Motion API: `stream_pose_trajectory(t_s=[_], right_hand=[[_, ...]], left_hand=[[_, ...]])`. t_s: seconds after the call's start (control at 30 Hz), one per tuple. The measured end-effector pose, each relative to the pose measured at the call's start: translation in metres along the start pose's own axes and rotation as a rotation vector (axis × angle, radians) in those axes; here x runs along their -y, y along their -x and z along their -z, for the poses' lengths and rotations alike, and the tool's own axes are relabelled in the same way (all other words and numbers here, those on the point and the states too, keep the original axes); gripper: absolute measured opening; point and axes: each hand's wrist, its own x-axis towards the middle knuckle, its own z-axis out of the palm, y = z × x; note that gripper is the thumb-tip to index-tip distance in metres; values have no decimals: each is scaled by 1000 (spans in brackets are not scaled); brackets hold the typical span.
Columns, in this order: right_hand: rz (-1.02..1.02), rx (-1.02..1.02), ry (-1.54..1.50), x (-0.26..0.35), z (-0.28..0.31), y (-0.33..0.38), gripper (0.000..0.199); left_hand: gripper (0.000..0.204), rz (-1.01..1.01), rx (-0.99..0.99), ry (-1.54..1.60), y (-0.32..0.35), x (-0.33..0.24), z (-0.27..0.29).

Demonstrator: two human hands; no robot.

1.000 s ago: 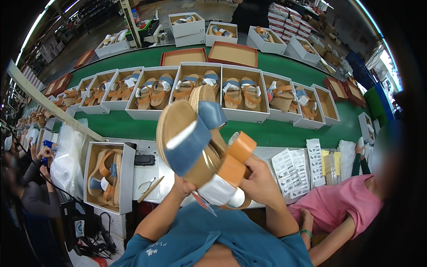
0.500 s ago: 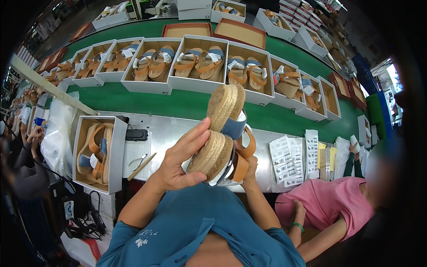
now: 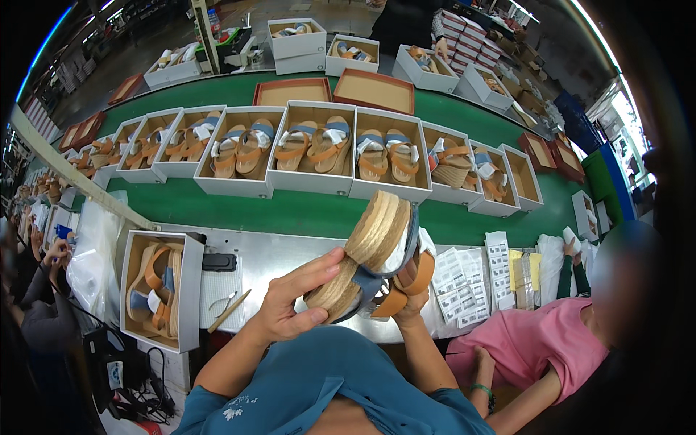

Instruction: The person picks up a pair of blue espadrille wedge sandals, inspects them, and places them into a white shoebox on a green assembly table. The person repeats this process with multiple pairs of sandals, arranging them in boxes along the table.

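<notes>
A pair of wedge sandals with blue and tan straps and rope-wrapped soles is held up over the metal table edge, the upper sandal [image 3: 380, 230] above the lower sandal [image 3: 335, 290]. White stuffing shows under the straps. My left hand [image 3: 293, 296] grips the soles from the left, thumb below and fingers above. My right hand [image 3: 413, 308] closes round the pair from the right, by the tan straps; part of its fingers is hidden. To the left, a grey shoebox [image 3: 190, 293] holds another such pair.
A row of open shoeboxes [image 3: 312, 183] with sandals stands on the green surface [image 3: 254, 214]. Label sheets [image 3: 462, 286] lie at the right. A cutter [image 3: 225, 303] and a stick tool [image 3: 230, 310] rest near the left box. A person in pink [image 3: 529, 337] sits close at right.
The sandals have turned in my hands, so their rope-covered sides face me more than the soles' undersides. My view has tilted up, and the boxes and table appear lower.
</notes>
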Motion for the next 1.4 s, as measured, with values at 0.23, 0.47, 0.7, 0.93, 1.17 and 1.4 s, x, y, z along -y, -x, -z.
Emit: stream_pose_trajectory(t_s=[0.23, 0.47, 0.7, 0.93, 1.17, 1.4], right_hand=[[-69, -76, -18, -15, 9, 3, 40], [-195, -59, 76, -11, 35, -28, 36], [-655, -484, 135, -109, 89, -46, 36], [-664, -486, 839, -271, 207, -108, 28], [-678, -193, 1468, -465, 270, -194, 19], [-765, 187, 1526, -581, 263, -208, 29]], left_hand=[[50, 16, 13, -8, -10, 0, -4], [48, 254, -175, 181, -14, 33, -21], [43, 669, 344, -605, 52, 143, -13], [75, 614, 610, -994, 122, 198, -7], [75, 370, 712, -1246, 123, 204, -10], [71, 689, 737, -1037, 113, 199, -11]])
